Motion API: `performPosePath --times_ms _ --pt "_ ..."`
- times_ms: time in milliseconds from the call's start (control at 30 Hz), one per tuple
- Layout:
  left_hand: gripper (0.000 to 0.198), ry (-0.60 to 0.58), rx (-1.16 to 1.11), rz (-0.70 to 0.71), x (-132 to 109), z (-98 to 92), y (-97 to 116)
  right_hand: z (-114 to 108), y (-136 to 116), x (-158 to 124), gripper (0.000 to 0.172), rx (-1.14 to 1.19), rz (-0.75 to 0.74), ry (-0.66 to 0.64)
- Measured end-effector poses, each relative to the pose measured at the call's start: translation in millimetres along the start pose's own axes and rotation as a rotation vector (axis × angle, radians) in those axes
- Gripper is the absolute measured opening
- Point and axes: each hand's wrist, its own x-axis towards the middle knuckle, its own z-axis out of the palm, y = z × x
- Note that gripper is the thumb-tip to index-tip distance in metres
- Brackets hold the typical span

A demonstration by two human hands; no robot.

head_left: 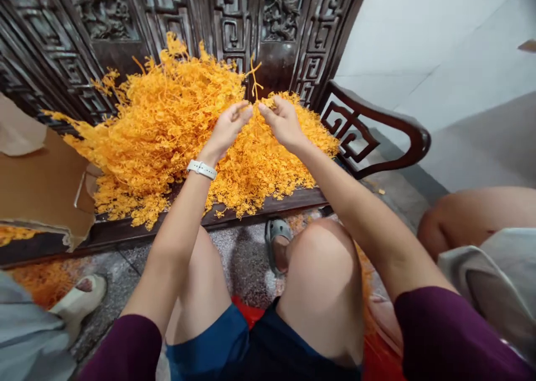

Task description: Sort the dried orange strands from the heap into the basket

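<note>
A thin, bare, forked orange stem (254, 80) stands upright between my two hands, in front of a big pile of orange artificial foliage sprigs (167, 118). My left hand (230, 127), with a white band at the wrist, is closed with its fingertips at the stem's lower end. From the other side my right hand (285, 123) pinches close to the same spot, thumb toward the left hand. The fingertips hide the lower end of the stem. Loose sprigs lie below and behind both hands.
The pile rests on a dark carved wooden bench (288, 198) with a curved armrest (412, 138). A cardboard box (46, 177) stands at left. Orange bits (50, 277) litter the speckled floor. Other people's legs show at both sides, one with a pale sandal (86, 303).
</note>
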Motion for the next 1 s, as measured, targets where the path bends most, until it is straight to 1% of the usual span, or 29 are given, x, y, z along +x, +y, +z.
performPosePath --times_ms 67,100,200,300,400,467,600,700,767,867,1000 --pt "0.036 -0.059 0.058 0.015 -4.1 16.1 -9.9 -3.3 0.1 2.7 0.046 0.073 0.045 0.023" --pt "0.034 -0.068 0.076 0.034 -6.7 23.8 -16.8 -3.6 2.0 0.9 0.045 0.097 0.058 0.035" --pt "0.029 -0.019 0.083 0.082 -14.4 38.6 -41.5 -3.5 15.5 -17.1 0.042 0.096 0.079 0.11" --pt "0.023 0.012 0.094 0.089 -20.1 40.3 -62.8 -7.7 34.2 -45.3 0.035 0.036 0.136 0.192" --pt "0.018 -0.007 0.151 0.038 -23.1 38.9 -74.8 -14.7 46.8 -66.3 0.034 0.014 0.21 0.213" --pt "0.018 0.01 0.18 0.002 -23.8 39.9 -78.4 -18.3 48.9 -71.3 0.035 0.021 0.21 0.231" --pt "0.018 0.079 0.201 -0.052 -24.7 43.2 -79.0 -20.4 46.2 -69.3 0.036 0.032 0.113 0.193" --pt "0.018 0.116 0.234 -0.042 -25.5 42.7 -77.2 -19.2 47.2 -67.1 0.037 0.06 0.149 0.191" --pt "0.019 0.115 0.285 -0.011 -25.1 40.2 -76.0 -18.7 48.2 -65.5 0.037 0.053 0.183 0.189" --pt "0.019 0.115 0.375 0.02 -21.9 33.3 -73.8 -18.6 44.2 -62.0 0.038 -0.022 0.155 0.12" --pt "0.019 0.168 0.462 0.046 -15.9 23.7 -70.0 -16.6 26.2 -59.8 0.035 -0.128 0.071 0.016"
